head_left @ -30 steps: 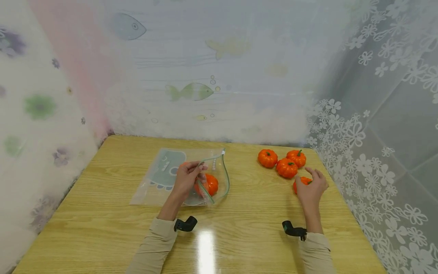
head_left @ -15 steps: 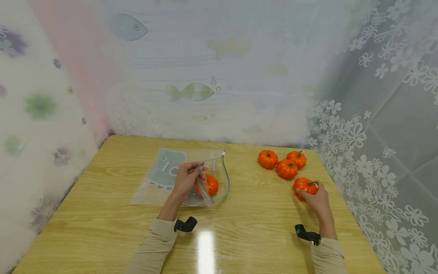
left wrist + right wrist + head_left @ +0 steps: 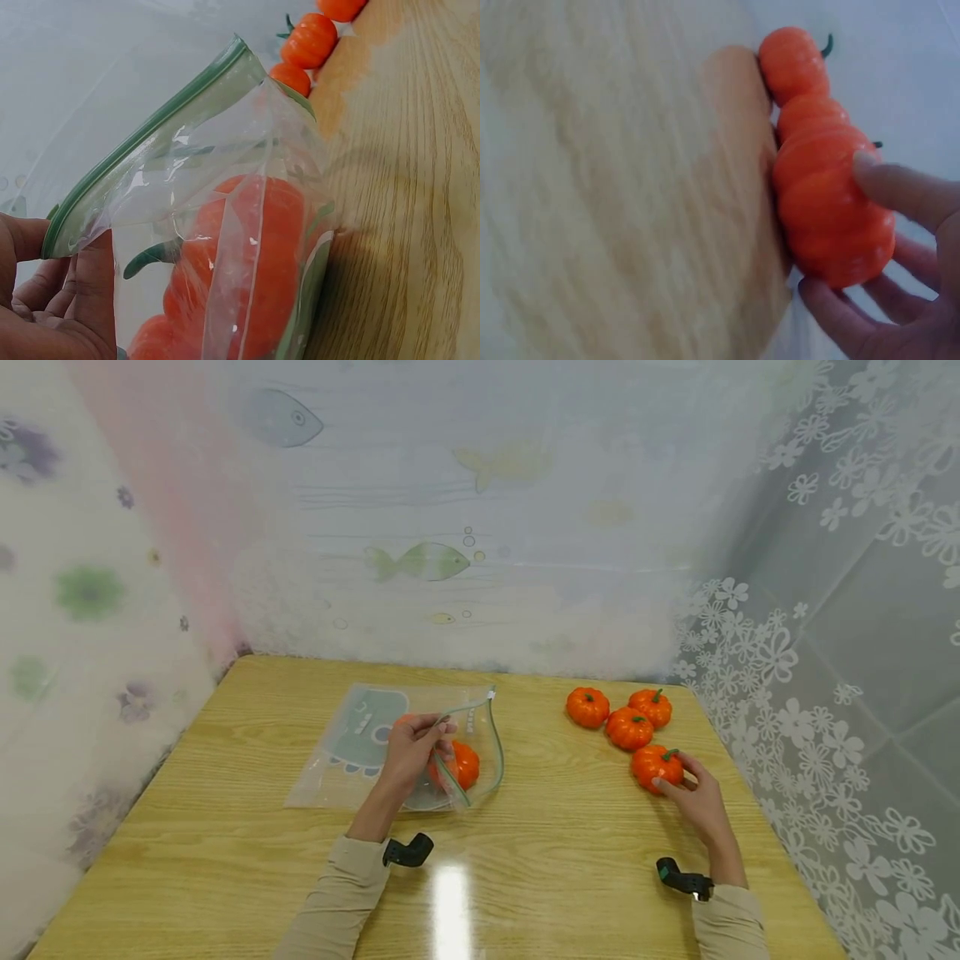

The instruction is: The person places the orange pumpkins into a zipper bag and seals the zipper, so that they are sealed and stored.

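Observation:
A clear zip bag with a green zip edge and a printed cartoon lies on the table, its mouth spread toward the right. My left hand pinches the near zip edge between thumb and fingers. Inside the bag sits an orange toy pumpkin, seen through the plastic, with more orange behind it. At the right, my right hand holds another toy pumpkin from its near right side. In the right wrist view the thumb lies over this pumpkin and the fingers curl round its lower end.
Behind the held pumpkin, a cluster of three more pumpkins stands near the table's back right corner. Bare wooden table lies between the hands. Patterned curtains line the back and both sides.
My right hand has come down round the front right pumpkin, moved round to its right side, and the pumpkin has shifted slightly left. The left hand and bag stay put.

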Motion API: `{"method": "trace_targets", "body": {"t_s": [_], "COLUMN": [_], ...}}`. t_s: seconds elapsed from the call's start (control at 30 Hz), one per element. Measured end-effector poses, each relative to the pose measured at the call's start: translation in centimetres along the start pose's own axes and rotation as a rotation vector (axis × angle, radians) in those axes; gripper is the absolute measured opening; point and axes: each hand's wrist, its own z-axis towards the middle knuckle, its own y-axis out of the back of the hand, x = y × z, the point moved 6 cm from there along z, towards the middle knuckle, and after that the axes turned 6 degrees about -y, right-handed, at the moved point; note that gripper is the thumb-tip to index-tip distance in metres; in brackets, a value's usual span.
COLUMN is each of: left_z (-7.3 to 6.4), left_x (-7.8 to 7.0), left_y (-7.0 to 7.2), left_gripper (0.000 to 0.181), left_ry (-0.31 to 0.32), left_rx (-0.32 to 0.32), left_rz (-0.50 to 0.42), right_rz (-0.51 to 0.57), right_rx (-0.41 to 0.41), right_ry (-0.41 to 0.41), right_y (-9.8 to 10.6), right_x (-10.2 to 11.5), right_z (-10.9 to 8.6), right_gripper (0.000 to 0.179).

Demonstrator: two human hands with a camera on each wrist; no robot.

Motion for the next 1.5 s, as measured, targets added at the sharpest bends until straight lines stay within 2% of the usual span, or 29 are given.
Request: {"method": "trace_targets", "body": {"t_s": [0.2,0.47,0.73,0.87,1.07,1.27,1.5], "left_z": [0.0,-0.1,-0.2,-0.2,-0.3,-0.2,-0.2], "left_x": [-0.1,-0.4,-0.5,-0.5,-0.6,-0.5,-0.3], "left_y": [-0.1,-0.1,-0.2,-0.2,0.0,0.0,0.0], "left_gripper": [0.028,0.026,0.026,0.025,0.027,0.028,0.026], "left_ry": [-0.009,-0.017,-0.012,-0.009,-0.017,-0.025,-0.024], "left_rx": [0.003,-0.003,-0.017,-0.018,-0.012,0.008,-0.001], "left_rz": [0.004,0.015,0.008,0.009,0.008,0.004,-0.001], "right_rz": [0.045,0.069,0.148,0.134,0.131,0.089,0.093], "right_rx": [-0.011,-0.032,-0.117,-0.132,-0.093,-0.083,-0.104], "right_ry": [0.014,-0.055,-0.074,-0.075,-0.044,-0.062,-0.048], "right_y": [0.1,-0.1,-0.6,-0.8,-1.3,-1.7,-1.8], "right_x": [-0.5,-0.5,-0.5,-0.4,0.0,0.3,1.8], "right_z": [-0.2,-0.3,-0.5,-0.7,-0.5,-0.6,-1.3], "right_gripper": [0.086,0.087,0.083,0.083,0.082,0.084,0.081]}}
